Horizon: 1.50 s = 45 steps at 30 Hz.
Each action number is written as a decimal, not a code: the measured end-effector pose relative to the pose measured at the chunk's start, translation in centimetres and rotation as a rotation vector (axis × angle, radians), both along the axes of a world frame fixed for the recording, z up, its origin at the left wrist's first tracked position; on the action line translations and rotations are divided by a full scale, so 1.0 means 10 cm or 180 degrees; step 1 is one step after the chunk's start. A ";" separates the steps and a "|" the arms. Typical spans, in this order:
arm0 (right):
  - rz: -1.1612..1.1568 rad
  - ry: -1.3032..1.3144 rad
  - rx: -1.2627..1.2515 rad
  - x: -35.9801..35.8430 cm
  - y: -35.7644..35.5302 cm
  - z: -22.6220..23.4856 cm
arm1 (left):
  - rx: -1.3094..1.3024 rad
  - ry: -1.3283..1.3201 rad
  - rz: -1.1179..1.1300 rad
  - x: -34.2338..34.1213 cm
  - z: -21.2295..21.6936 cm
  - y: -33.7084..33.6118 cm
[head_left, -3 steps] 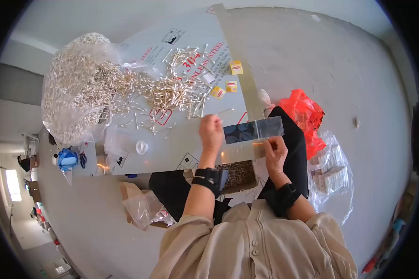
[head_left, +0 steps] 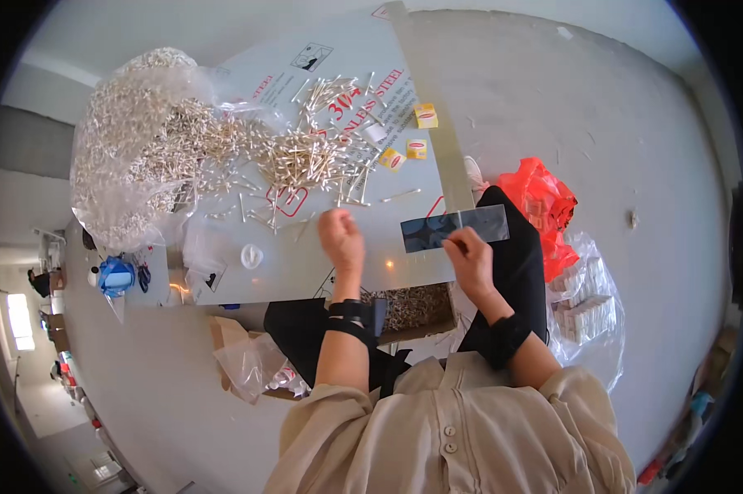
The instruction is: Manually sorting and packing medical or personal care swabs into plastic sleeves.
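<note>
My left hand (head_left: 341, 240) is over the metal-sheet table, just below a loose heap of cotton swabs (head_left: 301, 160). Its fingers are curled in, and anything inside them is hidden. My right hand (head_left: 472, 262) has its thumb and forefinger pinched at the lower edge of a dark, shiny rectangular sheet (head_left: 425, 234). I cannot make out what is in that pinch. The sheet lies across the table's right edge, its lighter end over my leg. A single cotton swab (head_left: 401, 195) lies on the table between the heap and the sheet.
A big clear bag of cotton swabs (head_left: 137, 152) lies open at the left. Several small yellow boxes (head_left: 417, 149) sit near the right edge; a clear round ring (head_left: 251, 256) lies nearer me. An open carton (head_left: 413, 309) is below. Red (head_left: 538, 202) and clear bags (head_left: 590, 309) stand right.
My left hand has moved left and slightly down, away from the single swab. My right hand has shifted left along the lower edge of the dark sheet.
</note>
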State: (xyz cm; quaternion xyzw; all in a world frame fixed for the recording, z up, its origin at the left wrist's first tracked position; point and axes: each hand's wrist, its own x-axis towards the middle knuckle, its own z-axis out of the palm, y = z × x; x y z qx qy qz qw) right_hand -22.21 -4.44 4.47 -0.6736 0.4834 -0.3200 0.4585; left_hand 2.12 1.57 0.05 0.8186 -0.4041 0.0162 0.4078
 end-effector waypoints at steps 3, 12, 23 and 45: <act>0.0609 0.0216 -0.0676 0.45 -0.16 0.04 | 0.0243 -0.0707 0.0678 0.31 0.08 0.30; 0.1271 0.0901 -0.1843 1.68 -0.45 -0.10 | 0.0385 -0.0568 0.0670 0.57 0.20 0.55; 0.1893 0.0891 -0.2016 0.76 0.00 -0.16 | 0.0725 -0.0591 -0.0513 0.13 0.22 0.30; 0.2192 0.0804 -0.1446 0.59 -0.17 -0.08 | 0.1047 -0.0166 -0.0875 0.05 0.40 0.02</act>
